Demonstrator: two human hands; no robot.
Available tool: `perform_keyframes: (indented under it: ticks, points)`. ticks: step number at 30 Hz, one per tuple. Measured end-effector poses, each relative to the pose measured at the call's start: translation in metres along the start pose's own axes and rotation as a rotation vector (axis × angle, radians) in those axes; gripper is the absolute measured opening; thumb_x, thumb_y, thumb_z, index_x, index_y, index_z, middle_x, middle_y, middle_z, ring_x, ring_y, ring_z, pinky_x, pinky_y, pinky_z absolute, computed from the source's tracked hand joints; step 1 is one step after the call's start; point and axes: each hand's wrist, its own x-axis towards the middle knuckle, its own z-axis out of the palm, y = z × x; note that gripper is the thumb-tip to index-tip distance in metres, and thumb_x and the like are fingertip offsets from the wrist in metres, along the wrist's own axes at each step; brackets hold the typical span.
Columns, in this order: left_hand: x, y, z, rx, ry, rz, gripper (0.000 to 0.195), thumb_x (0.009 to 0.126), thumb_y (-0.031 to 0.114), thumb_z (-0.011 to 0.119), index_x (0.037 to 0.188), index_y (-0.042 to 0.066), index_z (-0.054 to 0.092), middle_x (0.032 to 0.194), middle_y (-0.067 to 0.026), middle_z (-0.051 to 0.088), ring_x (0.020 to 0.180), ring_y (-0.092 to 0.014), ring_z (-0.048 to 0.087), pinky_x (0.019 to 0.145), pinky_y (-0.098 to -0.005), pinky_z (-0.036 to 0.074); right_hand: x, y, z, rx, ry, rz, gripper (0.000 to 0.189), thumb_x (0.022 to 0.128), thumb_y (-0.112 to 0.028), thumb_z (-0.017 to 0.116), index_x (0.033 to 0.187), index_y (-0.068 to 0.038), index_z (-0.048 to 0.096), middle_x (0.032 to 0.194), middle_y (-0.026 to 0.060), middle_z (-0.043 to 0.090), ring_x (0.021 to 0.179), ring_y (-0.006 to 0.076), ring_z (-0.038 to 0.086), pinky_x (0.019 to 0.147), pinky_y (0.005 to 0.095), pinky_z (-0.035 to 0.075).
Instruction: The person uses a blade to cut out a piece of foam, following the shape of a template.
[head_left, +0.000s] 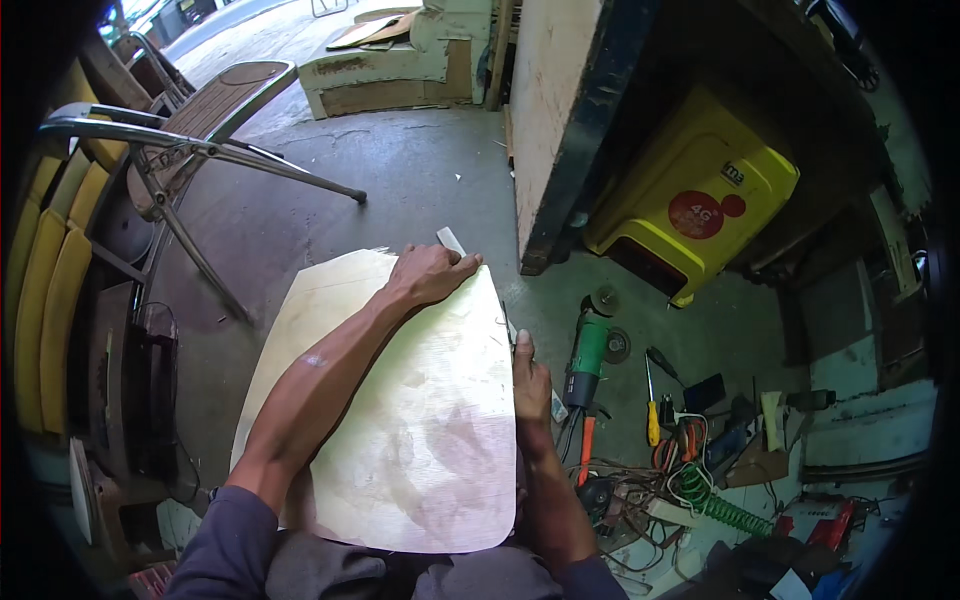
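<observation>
A thin plywood panel with rounded corners lies across my lap, its far left edge splintered. Over its far edge my left hand is curled, gripping the panel near the far right corner. A pale strip sticks out beyond that hand. My right hand is at the panel's right edge, thumb up and fingers partly hidden below; whether it holds a tool there is not clear. A thin dark piece shows at the edge just ahead of the right thumb.
A green angle grinder, a yellow-handled screwdriver, an orange-handled tool and tangled cables lie on the floor at right. A folding chair stands far left. A wooden panel and a yellow plastic case stand ahead at right.
</observation>
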Motion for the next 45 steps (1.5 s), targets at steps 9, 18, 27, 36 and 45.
perform_keyframes:
  ticks: [9, 18, 27, 36, 45]
  points:
    - [-0.002, -0.005, 0.004, -0.009, 0.004, 0.022, 0.073, 0.097, 0.065, 0.046, 0.078, 0.000, 0.073, 0.067, -0.0236, 0.065, 0.068, -0.041, 0.064, 0.072, -0.0495, 0.051, -0.028, 0.005, 0.002, -0.009, 0.114, -0.209, 0.074, 0.108, -0.054, 0.035, 0.085, 0.008, 0.069, 0.071, 0.0325, 0.063, 0.076, 0.0501, 0.065, 0.070, 0.0546, 0.047]
    - [-0.004, 0.003, 0.000, -0.024, -0.007, -0.003, 0.073, 0.096, 0.067, 0.046, 0.086, 0.001, 0.077, 0.073, -0.0242, 0.069, 0.074, -0.041, 0.069, 0.076, -0.0491, 0.052, -0.036, 0.020, -0.013, -0.045, -0.028, -0.148, 0.068, 0.108, -0.051, 0.038, 0.104, 0.009, 0.068, 0.086, 0.0329, 0.066, 0.074, 0.0475, 0.066, 0.065, 0.0559, 0.046]
    - [0.000, 0.000, 0.003, 0.054, -0.028, 0.002, 0.072, 0.097, 0.066, 0.046, 0.091, 0.002, 0.078, 0.074, -0.0232, 0.070, 0.075, -0.041, 0.069, 0.078, -0.0484, 0.052, -0.028, 0.017, -0.006, -0.007, -0.032, -0.201, 0.069, 0.107, -0.053, 0.040, 0.098, 0.009, 0.069, 0.078, 0.0299, 0.067, 0.069, 0.0467, 0.064, 0.065, 0.0556, 0.047]
    - [-0.001, 0.006, -0.006, 0.017, -0.031, 0.019, 0.072, 0.097, 0.065, 0.048, 0.077, 0.001, 0.075, 0.067, -0.0214, 0.066, 0.069, -0.038, 0.066, 0.075, -0.0474, 0.051, -0.057, 0.007, -0.019, 0.212, 0.081, -0.012, 0.066, 0.107, -0.057, 0.039, 0.082, -0.002, 0.064, 0.053, 0.0090, 0.049, 0.053, 0.0194, 0.053, 0.050, 0.0383, 0.043]
    - [0.009, -0.036, 0.048, 0.446, -0.258, 0.618, 0.053, 0.093, 0.055, 0.058, 0.093, 0.005, 0.076, 0.088, -0.0153, 0.073, 0.112, -0.030, 0.062, 0.112, -0.0516, 0.033, -0.052, 0.032, -0.013, 0.579, -0.113, 0.047, 0.046, 0.110, -0.049, 0.039, 0.103, -0.005, 0.052, 0.065, 0.0004, 0.046, 0.042, 0.0099, 0.041, 0.039, 0.0276, 0.041]
